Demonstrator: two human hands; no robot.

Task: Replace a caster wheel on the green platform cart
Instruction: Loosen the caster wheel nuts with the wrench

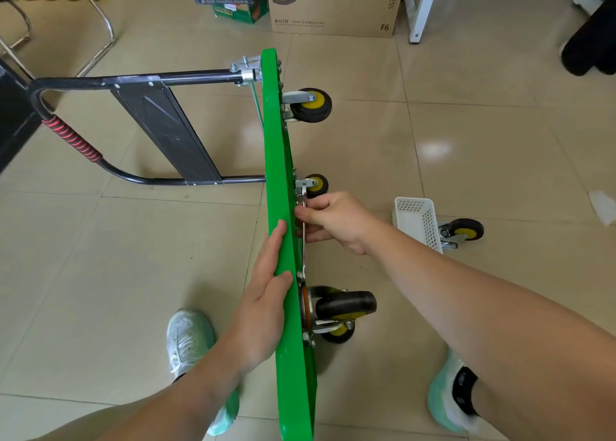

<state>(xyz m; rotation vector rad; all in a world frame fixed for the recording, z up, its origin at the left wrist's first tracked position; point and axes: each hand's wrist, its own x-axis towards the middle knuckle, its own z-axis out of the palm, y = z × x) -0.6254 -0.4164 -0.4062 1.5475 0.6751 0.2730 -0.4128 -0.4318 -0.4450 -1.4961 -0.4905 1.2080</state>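
The small black-and-yellow caster wheel (316,184) under the green metal platform cart (278,160), which stands on edge, looks rigid. I'd take it by its steel fork, since the tyre rolls. It sits at twelve o'clock of my right hand (333,222), curled round a flat silver spanner (304,237) reaching its plate; my left hand (266,290) presses flat-fingered against the cart at seven o'clock.

Deck (283,174) bright green. Handle (186,75) black, grip (75,137) wrapped in a red-black spiral. Casters (313,104): black tyres, yellow hubs, silver brackets. Spare caster (465,230) same. Wrench (303,250) silver. Basket (418,222) white, grid of small holes. Floor (500,140) beige tiles. Box (333,4) brown, dark print. Shoes (190,337) white-mint.
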